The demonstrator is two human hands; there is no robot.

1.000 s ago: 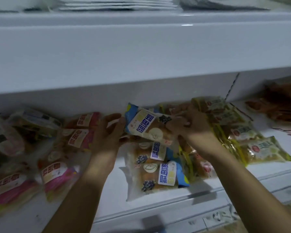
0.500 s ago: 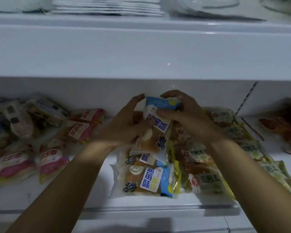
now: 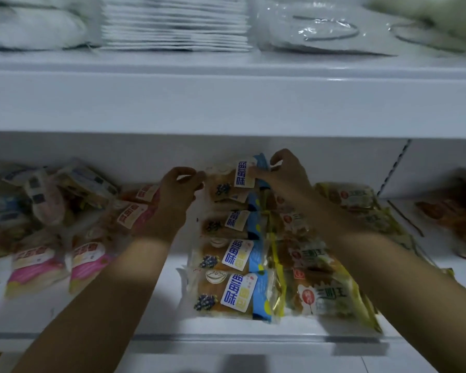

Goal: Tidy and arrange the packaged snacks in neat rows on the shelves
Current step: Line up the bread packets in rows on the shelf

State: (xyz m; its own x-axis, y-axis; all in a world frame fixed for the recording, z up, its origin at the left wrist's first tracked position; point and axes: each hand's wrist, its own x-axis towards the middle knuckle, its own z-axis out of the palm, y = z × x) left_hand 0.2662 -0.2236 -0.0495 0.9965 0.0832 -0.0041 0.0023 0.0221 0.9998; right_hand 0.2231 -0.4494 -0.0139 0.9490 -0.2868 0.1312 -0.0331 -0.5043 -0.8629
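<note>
A blue blueberry bread packet (image 3: 237,179) lies at the back of a row of like blue packets (image 3: 234,292) on the white shelf (image 3: 119,305). My left hand (image 3: 176,195) pinches its left edge. On its right end, my right hand (image 3: 285,175) grips it with the thumb on the label. The row runs from the shelf's back wall to its front edge, each packet overlapping the one behind. A row of yellow-green packets (image 3: 328,292) lies right beside it, partly under my right forearm.
Pink strawberry packets (image 3: 35,265) lie loosely to the left, with a jumbled pile of mixed packets (image 3: 46,192) behind them. Brownish packets (image 3: 452,211) sit at the far right past a slotted upright (image 3: 398,162). The upper shelf (image 3: 226,103) carries white stacked goods and clear bags.
Both hands have carried the blue packet from an upright hold to flat at the back of the blue row. The view has shifted a little.
</note>
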